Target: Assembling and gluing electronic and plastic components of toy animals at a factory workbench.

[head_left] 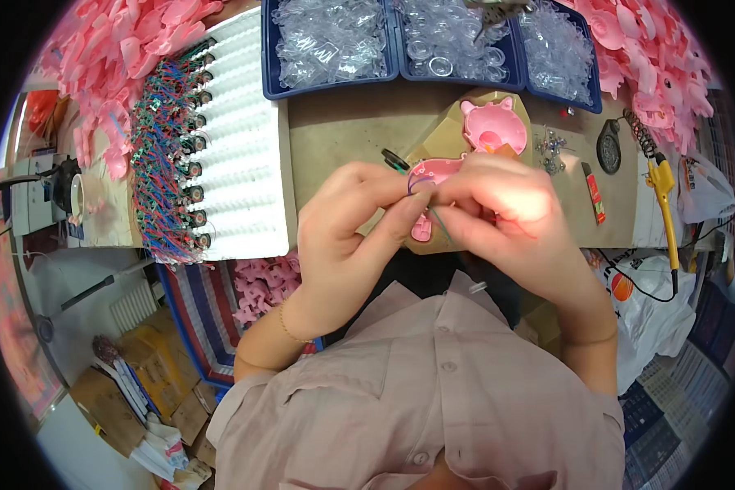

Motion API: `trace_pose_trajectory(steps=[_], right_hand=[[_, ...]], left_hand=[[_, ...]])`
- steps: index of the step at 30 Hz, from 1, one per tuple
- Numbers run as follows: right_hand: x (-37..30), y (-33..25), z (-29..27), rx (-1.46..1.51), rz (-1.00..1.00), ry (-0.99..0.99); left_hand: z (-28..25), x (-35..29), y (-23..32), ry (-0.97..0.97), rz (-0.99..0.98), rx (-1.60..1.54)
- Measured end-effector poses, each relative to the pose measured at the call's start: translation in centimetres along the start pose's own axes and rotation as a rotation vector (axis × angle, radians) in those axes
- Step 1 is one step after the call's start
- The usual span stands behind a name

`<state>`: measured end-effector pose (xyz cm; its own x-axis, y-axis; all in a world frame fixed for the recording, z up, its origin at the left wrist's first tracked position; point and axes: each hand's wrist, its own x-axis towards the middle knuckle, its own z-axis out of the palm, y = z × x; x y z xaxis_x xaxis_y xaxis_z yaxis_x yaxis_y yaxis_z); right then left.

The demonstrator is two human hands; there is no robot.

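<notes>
My left hand (347,229) and my right hand (510,216) meet over a pink plastic shell (435,170) at the table's near side. Both are closed, thumb against fingers, on thin coloured wires (415,181). A greenish wire hangs below the right fingertips. My fingers hide much of the shell and whatever the wires join. Just beyond lies another pink shell half (496,124), round with small ears, its hollow side up. A small pink piece (421,229) shows beneath my fingertips. Under these parts is a brown cardboard piece (439,137). A dark ring-shaped part (395,159) lies left of the shell.
Blue bins (396,75) of clear plastic parts stand at the back. On the left is a white foam tray (249,147) with wired components (171,155). Pink parts are heaped in both far corners. Small metal pieces (551,151), a red tube (594,194) and a yellow-handled tool (663,180) are at right.
</notes>
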<state>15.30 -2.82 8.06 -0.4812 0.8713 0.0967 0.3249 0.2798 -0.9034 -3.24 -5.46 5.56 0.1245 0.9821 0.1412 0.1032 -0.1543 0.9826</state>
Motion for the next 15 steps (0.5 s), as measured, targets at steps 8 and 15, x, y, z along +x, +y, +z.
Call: trace_pose_trajectory(steps=[8,15], right_hand=[[0.1,-0.1,-0.1,0.532,0.368,0.218],[0.6,-1.1,0.5,0.361,0.214,-0.098]], left_hand=[[0.5,-0.5,-0.7,0.176,0.091,-0.136],[-4.3,1.9,0.1,-0.595,-0.251,-0.537]])
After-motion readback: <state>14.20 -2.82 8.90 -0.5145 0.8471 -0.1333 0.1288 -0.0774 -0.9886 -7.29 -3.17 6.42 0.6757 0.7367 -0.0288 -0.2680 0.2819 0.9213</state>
